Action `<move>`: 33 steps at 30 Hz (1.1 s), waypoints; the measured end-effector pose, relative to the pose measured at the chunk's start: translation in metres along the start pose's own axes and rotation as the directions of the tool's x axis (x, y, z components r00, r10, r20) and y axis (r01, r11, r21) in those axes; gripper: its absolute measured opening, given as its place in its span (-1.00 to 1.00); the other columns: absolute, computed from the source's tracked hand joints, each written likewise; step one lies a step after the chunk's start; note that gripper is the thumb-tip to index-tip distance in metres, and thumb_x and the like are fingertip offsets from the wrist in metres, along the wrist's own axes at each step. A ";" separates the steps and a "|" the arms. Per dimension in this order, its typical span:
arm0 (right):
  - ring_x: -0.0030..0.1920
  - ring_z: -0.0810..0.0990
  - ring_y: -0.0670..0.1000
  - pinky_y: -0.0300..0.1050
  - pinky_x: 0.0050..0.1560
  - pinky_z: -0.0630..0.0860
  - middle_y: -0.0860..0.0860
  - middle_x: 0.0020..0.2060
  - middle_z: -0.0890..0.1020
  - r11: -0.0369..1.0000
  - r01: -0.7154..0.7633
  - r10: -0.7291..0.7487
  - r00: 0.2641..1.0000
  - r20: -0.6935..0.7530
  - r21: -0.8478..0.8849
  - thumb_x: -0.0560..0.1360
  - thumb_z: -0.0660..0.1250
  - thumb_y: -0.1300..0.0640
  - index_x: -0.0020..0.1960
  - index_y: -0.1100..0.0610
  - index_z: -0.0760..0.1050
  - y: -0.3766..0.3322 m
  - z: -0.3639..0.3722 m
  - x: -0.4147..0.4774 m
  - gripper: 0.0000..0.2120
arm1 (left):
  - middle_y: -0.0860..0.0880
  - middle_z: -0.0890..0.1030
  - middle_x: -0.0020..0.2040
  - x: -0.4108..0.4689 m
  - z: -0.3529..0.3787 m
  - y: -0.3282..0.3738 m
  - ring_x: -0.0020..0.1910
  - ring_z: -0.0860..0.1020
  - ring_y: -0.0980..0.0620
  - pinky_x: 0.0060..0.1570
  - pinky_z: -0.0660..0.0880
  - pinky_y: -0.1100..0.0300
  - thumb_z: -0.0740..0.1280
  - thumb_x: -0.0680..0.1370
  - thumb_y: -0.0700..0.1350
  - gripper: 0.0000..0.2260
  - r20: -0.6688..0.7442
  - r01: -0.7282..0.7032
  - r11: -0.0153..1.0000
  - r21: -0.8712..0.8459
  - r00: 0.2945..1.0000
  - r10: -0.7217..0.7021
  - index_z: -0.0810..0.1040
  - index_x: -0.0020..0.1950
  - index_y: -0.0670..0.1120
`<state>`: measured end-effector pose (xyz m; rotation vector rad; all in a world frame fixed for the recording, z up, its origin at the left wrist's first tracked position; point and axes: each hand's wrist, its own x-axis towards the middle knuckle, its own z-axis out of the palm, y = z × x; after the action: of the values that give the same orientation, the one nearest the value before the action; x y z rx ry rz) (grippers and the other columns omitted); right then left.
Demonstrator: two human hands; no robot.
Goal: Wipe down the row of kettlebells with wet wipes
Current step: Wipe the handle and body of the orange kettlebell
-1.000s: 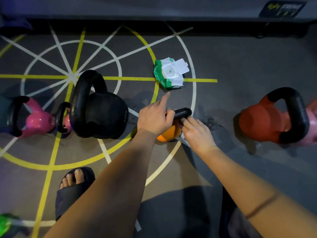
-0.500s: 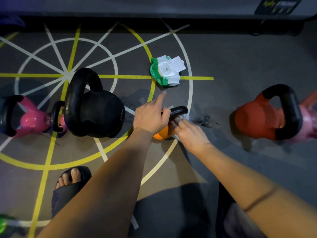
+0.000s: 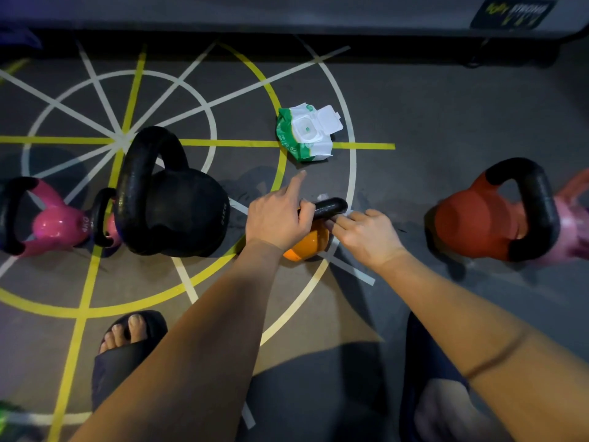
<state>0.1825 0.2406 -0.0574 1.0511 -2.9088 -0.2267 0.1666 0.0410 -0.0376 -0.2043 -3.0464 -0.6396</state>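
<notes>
On a gym floor (image 3: 446, 122) marked with yellow and white lines, a row of kettlebells runs from left to right under your view. A large black kettlebell (image 3: 178, 212) lies tipped just left of your left forearm. Past it a pink kettlebell (image 3: 54, 221) sits at the left edge, with a smaller black handle (image 3: 100, 218) wedged between the two. To the right and well apart, a red kettlebell (image 3: 478, 228) with a black grip leans against another pink one (image 3: 573, 224) that is cut off by the frame. The green-and-white wet wipes pack (image 3: 306, 132) rests with its lid flipped open beyond your hands, on the yellow cross-line, with nothing between it and them. A sandalled foot (image 3: 127, 342) is planted at lower left. Between the black and red bells lies the small orange kettlebell (image 3: 306, 244), mostly hidden beneath your hands. Your left hand (image 3: 277, 215) grips the left end of its black handle (image 3: 330, 207) with curled fingers and thumb, the index finger pointing straight out toward the pack. Your right hand (image 3: 366, 234) meets the handle's right end, its fingers tucked under it and pinching a white wipe (image 3: 322, 197); only slivers of the wipe show around the handle.
</notes>
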 end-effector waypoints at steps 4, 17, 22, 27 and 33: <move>-0.26 0.66 0.18 -0.04 -0.39 0.51 0.11 0.05 0.68 0.997 -0.035 0.043 0.990 0.134 -0.064 0.20 0.62 0.31 0.27 0.16 0.62 -0.006 0.009 -0.009 -0.36 | -0.04 0.59 -0.21 0.002 0.000 -0.001 -0.26 0.56 -0.08 -0.22 0.56 0.03 0.15 0.61 0.00 -0.50 0.001 0.003 1.000 0.007 1.000 -0.003 0.32 0.56 -0.01; -0.31 0.67 0.11 -0.12 -0.45 0.45 0.03 -0.16 0.66 0.971 -0.231 0.219 0.962 0.163 0.056 0.29 0.57 0.30 0.15 0.05 0.63 -0.030 -0.007 0.010 -0.54 | -0.07 0.61 -0.21 -0.001 -0.002 0.001 -0.27 0.58 -0.13 -0.25 0.57 -0.01 0.10 0.58 0.01 -0.48 0.011 -0.008 1.000 0.009 1.000 0.008 0.32 0.56 -0.02; -0.33 0.67 0.11 -0.05 -0.35 0.55 0.02 -0.06 0.69 0.988 -0.152 0.151 0.988 0.019 0.023 0.18 0.58 0.32 0.23 0.10 0.64 -0.012 0.003 -0.015 -0.39 | -0.01 0.54 -0.24 0.001 -0.004 0.001 -0.26 0.57 -0.10 -0.22 0.59 -0.01 0.12 0.62 0.02 -0.49 0.039 -0.002 1.000 0.019 0.999 0.001 0.28 0.58 0.00; -0.17 0.69 0.13 0.00 -0.30 0.60 0.03 0.07 0.65 0.984 -0.165 0.155 0.978 0.136 0.062 0.43 0.45 0.32 0.39 0.03 0.50 -0.016 0.007 -0.006 -0.44 | -0.04 0.62 -0.18 0.000 -0.001 0.001 -0.23 0.59 -0.08 -0.18 0.59 -0.01 0.12 0.63 0.03 -0.49 0.038 0.011 1.000 0.026 0.999 -0.012 0.24 0.59 0.03; -0.03 0.65 0.21 -0.05 -0.15 0.50 0.12 -0.02 0.66 0.571 -0.687 0.557 0.726 0.403 0.449 0.59 0.24 0.21 0.25 -0.05 0.59 -0.047 0.016 0.031 -0.69 | -0.07 0.64 -0.15 0.002 0.001 -0.001 -0.21 0.60 -0.14 -0.18 0.58 -0.03 0.14 0.62 0.01 -0.49 0.024 0.023 1.000 0.006 0.999 -0.024 0.26 0.59 0.02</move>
<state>0.1870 0.1871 -0.0803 -0.1245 -3.3986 0.6540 0.1644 0.0407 -0.0391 -0.1776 -3.0774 -0.6337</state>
